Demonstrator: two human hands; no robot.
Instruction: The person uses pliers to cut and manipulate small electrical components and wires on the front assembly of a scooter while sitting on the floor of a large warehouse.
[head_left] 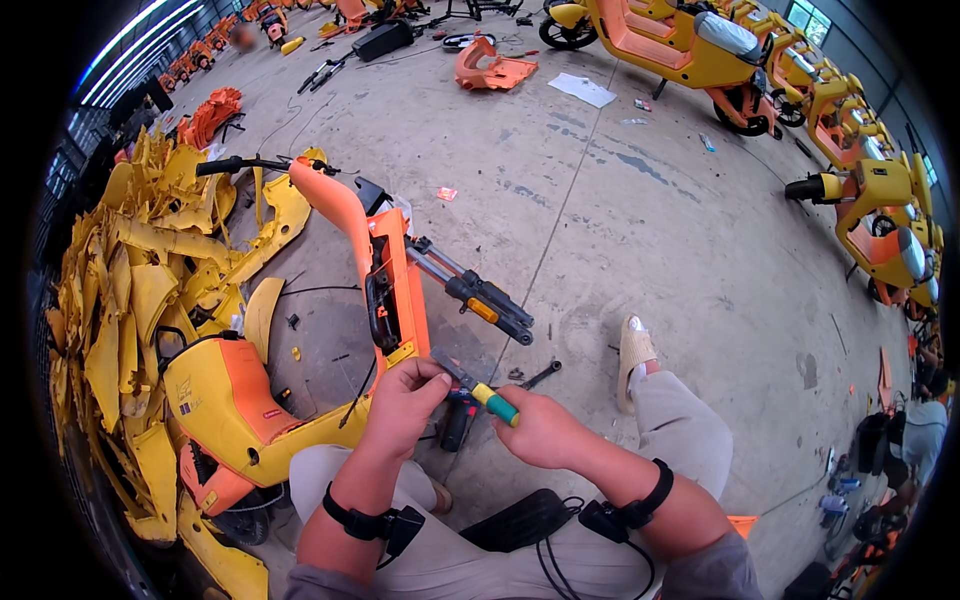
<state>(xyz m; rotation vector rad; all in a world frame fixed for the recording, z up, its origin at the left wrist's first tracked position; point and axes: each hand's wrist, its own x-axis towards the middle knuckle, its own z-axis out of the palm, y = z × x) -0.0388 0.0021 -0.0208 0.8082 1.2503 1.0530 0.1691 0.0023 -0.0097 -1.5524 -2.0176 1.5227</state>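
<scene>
A partly stripped orange and yellow scooter (385, 270) stands in front of me, its front fork (480, 295) bare and pointing right. My right hand (540, 430) grips a screwdriver (480, 388) by its green and yellow handle, the shaft pointing up-left toward the scooter's lower orange panel. My left hand (400, 405) pinches the screwdriver's shaft near the tip, right under that panel. Both wrists wear black straps with small devices. A black part (458, 422) sits just below the two hands.
A big heap of yellow plastic body panels (130, 300) fills the left side. A black wrench (540, 376) lies on the concrete floor (620, 200) near my shoe (634, 345). Yellow scooters (690, 45) line the far and right edges. Another person (915, 430) crouches at the right.
</scene>
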